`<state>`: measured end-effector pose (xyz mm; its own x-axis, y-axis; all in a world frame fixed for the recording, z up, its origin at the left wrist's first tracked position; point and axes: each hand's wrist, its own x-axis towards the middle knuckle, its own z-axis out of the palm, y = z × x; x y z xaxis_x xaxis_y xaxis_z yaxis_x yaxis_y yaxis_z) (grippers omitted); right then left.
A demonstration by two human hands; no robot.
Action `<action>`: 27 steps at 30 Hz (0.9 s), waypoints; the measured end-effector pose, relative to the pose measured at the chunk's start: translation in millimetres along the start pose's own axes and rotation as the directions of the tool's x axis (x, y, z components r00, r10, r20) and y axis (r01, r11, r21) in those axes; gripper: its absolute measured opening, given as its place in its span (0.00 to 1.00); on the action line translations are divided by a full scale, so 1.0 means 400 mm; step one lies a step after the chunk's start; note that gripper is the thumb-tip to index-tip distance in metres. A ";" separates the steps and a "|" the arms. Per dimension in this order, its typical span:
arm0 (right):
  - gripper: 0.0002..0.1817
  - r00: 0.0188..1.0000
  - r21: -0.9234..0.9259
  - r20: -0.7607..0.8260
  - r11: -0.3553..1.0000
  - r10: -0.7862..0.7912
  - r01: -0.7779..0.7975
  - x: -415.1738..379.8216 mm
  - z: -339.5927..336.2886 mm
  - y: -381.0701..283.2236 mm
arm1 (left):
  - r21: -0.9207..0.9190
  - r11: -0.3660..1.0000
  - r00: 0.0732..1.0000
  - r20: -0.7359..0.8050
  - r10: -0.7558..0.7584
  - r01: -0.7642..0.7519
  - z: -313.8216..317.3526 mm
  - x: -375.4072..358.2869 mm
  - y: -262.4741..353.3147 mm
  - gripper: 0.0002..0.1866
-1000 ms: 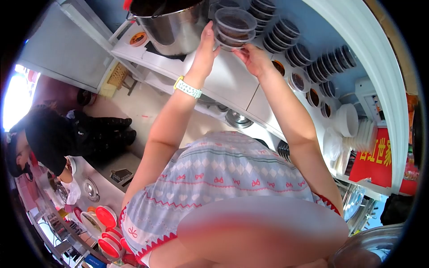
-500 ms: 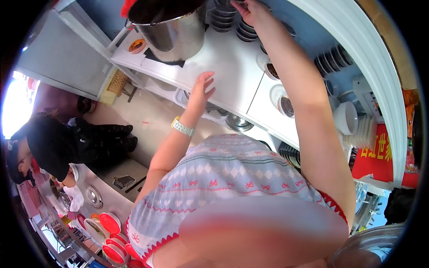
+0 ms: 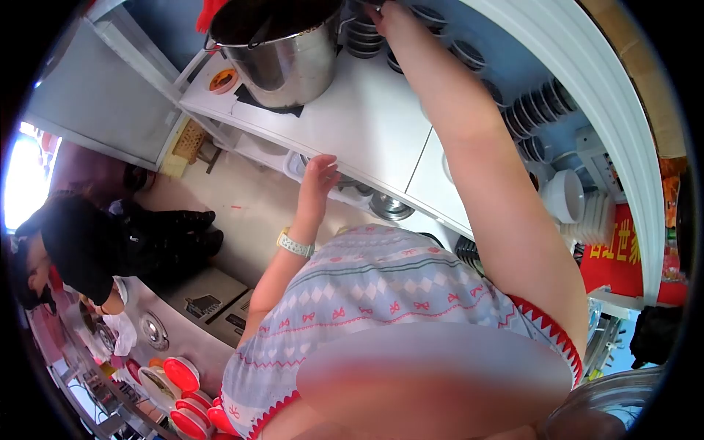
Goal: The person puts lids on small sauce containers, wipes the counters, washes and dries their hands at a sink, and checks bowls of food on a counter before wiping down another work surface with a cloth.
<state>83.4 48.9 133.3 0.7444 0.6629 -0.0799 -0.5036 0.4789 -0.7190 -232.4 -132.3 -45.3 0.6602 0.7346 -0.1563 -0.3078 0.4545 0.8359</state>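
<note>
At the top of the view my right hand [image 3: 383, 15] reaches to the stacked dark-rimmed bowls [image 3: 364, 37]; its fingers are bent around something dark at the frame's upper edge, too hidden to name. My left hand [image 3: 320, 180] hangs in front of the white counter's [image 3: 367, 132] edge, fingers loosely spread and nothing in them. A large steel pot [image 3: 282, 70] stands on the counter, left of the bowls, with a handle sticking up inside. Beside the pot sits a small orange-rimmed dish [image 3: 223, 81].
Another person [image 3: 81, 242] in dark clothes stands at the left by a steel worktop [image 3: 191, 330]. Red-lidded containers [image 3: 182, 374] crowd the lower left. White bowls [image 3: 563, 196] and more stacked bowls [image 3: 539, 110] line the right side. A steel lid [image 3: 391, 207] lies below the counter.
My right hand has moved slightly left, its forearm now covering the small dishes on the counter. My left hand has dropped lower and its fingers have drawn nearer together.
</note>
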 end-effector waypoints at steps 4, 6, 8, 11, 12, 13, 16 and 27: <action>0.10 0.999 0.004 -0.034 0.999 -0.032 0.032 0.000 0.001 0.032 | -0.001 1.000 1.000 0.014 0.028 -0.028 -0.012 -0.008 -0.010 0.20; 0.10 0.998 0.008 -0.042 0.999 -0.053 0.053 -0.001 -0.001 0.047 | 0.000 0.999 0.999 0.022 0.037 -0.037 -0.009 -0.005 -0.019 0.20; 0.11 0.996 0.006 -0.046 0.997 -0.073 0.074 -0.022 0.000 0.059 | 0.021 0.999 0.999 0.017 0.029 -0.029 -0.008 -0.004 -0.021 0.21; 0.11 0.986 -0.014 -0.038 0.987 -0.161 0.161 -0.108 -0.032 0.080 | -0.003 0.998 0.997 0.032 0.064 -0.064 0.009 -0.008 -0.019 0.19; 0.11 0.983 -0.040 0.006 0.982 -0.185 0.185 -0.173 -0.064 0.078 | 0.008 1.000 0.998 0.052 0.021 -0.022 0.018 -0.013 -0.019 0.19; 0.11 0.980 -0.067 0.074 0.979 -0.186 0.191 -0.264 -0.109 0.067 | 0.035 0.999 0.997 0.061 0.037 -0.039 0.025 -0.011 -0.014 0.16; 0.09 0.963 -0.366 0.269 0.924 -0.009 0.111 -0.567 -0.294 -0.016 | 0.056 0.998 0.998 0.056 0.022 -0.025 0.046 0.024 -0.022 0.09; 0.19 0.723 -0.996 -0.094 0.059 -0.685 -0.074 -0.741 -0.979 -0.213 | 0.659 0.739 0.868 0.442 -0.227 -0.142 0.402 0.170 -0.131 0.17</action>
<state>77.4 -413.7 -52.0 0.9242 0.0969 0.3694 0.3515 -0.5939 -0.7237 -61.2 -187.1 -15.4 0.9458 0.3111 -0.0926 0.1297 -0.1006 0.9864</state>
